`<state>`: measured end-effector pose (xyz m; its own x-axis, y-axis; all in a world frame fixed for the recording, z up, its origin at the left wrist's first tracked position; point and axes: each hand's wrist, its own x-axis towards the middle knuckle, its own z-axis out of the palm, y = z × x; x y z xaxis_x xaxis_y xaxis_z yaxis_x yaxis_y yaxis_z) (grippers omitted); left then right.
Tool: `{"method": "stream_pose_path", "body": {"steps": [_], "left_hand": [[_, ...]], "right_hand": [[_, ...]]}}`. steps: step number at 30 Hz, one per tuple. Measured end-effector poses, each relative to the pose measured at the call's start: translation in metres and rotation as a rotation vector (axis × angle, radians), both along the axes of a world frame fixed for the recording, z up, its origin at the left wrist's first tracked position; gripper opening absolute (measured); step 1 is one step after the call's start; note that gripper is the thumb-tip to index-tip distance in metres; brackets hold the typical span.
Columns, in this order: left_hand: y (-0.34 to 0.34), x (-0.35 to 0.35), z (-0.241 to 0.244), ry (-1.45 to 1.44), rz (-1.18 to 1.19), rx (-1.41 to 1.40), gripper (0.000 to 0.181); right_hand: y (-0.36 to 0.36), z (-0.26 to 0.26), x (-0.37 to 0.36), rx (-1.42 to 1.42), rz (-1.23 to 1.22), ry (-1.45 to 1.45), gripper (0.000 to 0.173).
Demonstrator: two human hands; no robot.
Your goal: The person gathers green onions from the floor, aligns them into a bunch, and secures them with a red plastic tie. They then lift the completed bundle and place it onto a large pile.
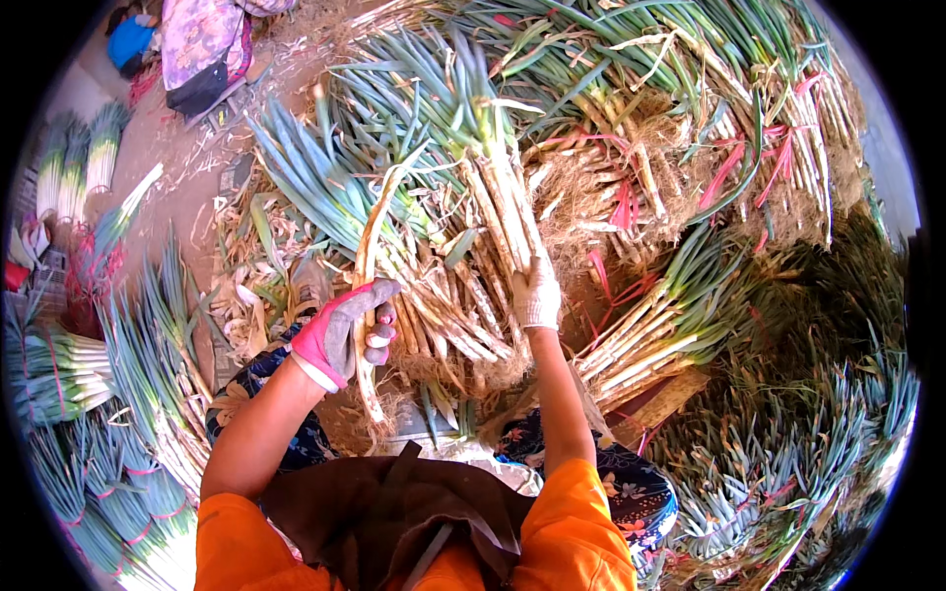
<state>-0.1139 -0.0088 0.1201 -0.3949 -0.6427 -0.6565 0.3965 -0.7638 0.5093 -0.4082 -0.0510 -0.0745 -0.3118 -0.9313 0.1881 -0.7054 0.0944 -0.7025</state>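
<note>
In my left hand (351, 330), which wears a pink and grey work glove, is a single unpeeled scallion stalk (369, 255), its roots hanging down near my lap. My right hand (537, 297), in a white knitted glove, is closed around the lower stems of several scallions (499, 192) whose green leaves point away from me. Between the hands lies a loose heap of unpeeled scallions (451, 318) with brown husks and matted roots.
Red-tied scallion bundles (791, 148) lie at the upper right, with more scallions (650, 325) right of my knee. Peeled, tied bundles (81, 369) are at the left. Husk scraps (251, 318) litter the floor. A person in blue (131, 43) is at the far upper left, near a flowered cloth (199, 44).
</note>
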Motion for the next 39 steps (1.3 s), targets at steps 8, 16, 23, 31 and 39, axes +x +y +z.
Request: {"method": "stream_pose_path", "body": {"steps": [8,16,23,31,39], "left_hand": [[-0.001,0.002,0.002,-0.068,-0.006,0.035,0.032],[0.001,0.002,-0.009,-0.098,-0.060,0.024,0.039],[0.001,-0.008,-0.013,-0.148,-0.081,0.062,0.034],[-0.002,-0.024,-0.015,-0.156,-0.090,0.062,0.038],[0.000,-0.018,-0.020,-0.177,-0.131,0.058,0.038]], "right_hand": [[-0.024,-0.021,-0.009,0.146,-0.103,-0.009,0.044],[-0.015,-0.035,-0.024,0.265,-0.116,0.169,0.048],[-0.023,-0.023,-0.028,0.556,-0.046,0.093,0.055],[-0.029,-0.028,-0.047,0.419,0.006,-0.043,0.047],[-0.048,-0.036,0.000,0.071,0.074,0.177,0.053]]}}
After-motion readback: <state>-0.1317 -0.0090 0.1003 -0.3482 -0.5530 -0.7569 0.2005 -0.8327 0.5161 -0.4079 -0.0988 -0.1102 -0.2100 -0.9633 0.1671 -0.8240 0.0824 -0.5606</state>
